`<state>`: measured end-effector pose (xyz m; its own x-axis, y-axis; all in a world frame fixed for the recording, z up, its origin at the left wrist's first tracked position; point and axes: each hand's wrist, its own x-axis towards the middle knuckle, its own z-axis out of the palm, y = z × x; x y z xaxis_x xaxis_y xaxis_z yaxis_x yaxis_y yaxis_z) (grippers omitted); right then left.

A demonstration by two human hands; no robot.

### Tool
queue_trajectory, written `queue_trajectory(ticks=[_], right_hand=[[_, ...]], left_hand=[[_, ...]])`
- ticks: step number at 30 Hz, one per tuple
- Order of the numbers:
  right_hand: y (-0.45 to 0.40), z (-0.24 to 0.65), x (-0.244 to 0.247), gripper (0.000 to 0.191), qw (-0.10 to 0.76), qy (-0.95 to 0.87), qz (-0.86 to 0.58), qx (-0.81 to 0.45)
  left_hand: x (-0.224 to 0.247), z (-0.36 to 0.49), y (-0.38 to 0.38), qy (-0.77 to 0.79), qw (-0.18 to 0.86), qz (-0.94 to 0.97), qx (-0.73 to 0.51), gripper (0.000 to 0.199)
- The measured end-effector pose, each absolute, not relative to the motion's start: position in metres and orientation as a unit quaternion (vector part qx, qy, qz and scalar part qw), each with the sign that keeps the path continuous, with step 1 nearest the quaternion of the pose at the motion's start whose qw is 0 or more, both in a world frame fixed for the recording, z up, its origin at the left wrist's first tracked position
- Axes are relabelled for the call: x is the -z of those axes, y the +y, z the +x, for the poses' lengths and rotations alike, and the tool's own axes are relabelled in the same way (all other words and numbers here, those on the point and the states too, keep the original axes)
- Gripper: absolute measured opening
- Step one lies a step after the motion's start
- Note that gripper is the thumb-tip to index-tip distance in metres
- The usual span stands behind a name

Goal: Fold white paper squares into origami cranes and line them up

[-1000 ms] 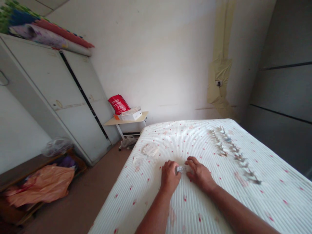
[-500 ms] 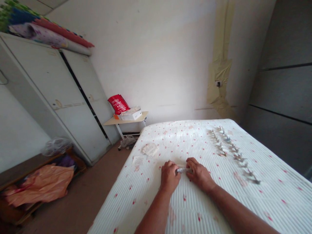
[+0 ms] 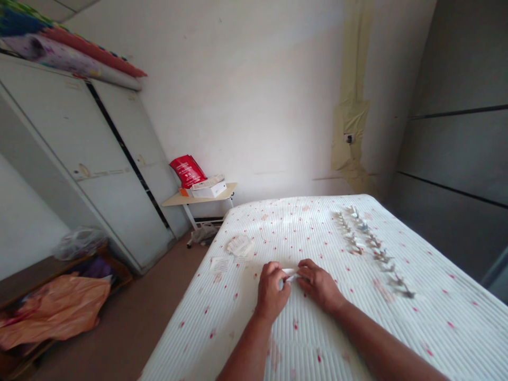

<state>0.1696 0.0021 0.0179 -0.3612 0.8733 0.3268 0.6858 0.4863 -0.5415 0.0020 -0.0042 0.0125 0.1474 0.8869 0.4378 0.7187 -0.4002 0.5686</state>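
Left hand grip pinching white paper over bed, right hand grip pinching right end; paper slips left.

wht paper pc, folded, btwn fingers

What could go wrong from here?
The small white piece between the left hand and right hand looks thin, so it might slip or crease. The small pieces in rows beyond the right forearm appear loose; a sideways sweep could scatter them. The printed papers near the left hand may shift if the quilted cover is tugged.
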Motion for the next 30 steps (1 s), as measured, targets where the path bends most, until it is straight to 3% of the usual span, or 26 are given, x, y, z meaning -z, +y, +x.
queue_trajectory(ticks=[6,16,22,30], right_hand=[[0.005,0.172,-0.017,0.021,0.388,-0.778,-0.404,-0.285],[0.009,0.171,-0.013,0.028,0.453,-0.723,-0.388,-0.347],[0.006,0.169,-0.014,0.031,0.432,-0.709,-0.395,-0.393],[0.005,0.166,-0.012,0.023,0.417,-0.669,-0.376,-0.486]], left_hand=[[-0.012,-0.002,-0.002,0.516,0.166,0.737,-0.403,0.022],[-0.015,-0.006,0.0,0.47,0.306,0.678,-0.474,0.013],[-0.011,-0.006,0.002,0.448,0.453,0.592,-0.493,0.021],[0.0,-0.006,0.007,0.439,0.481,0.549,-0.524,0.025]])
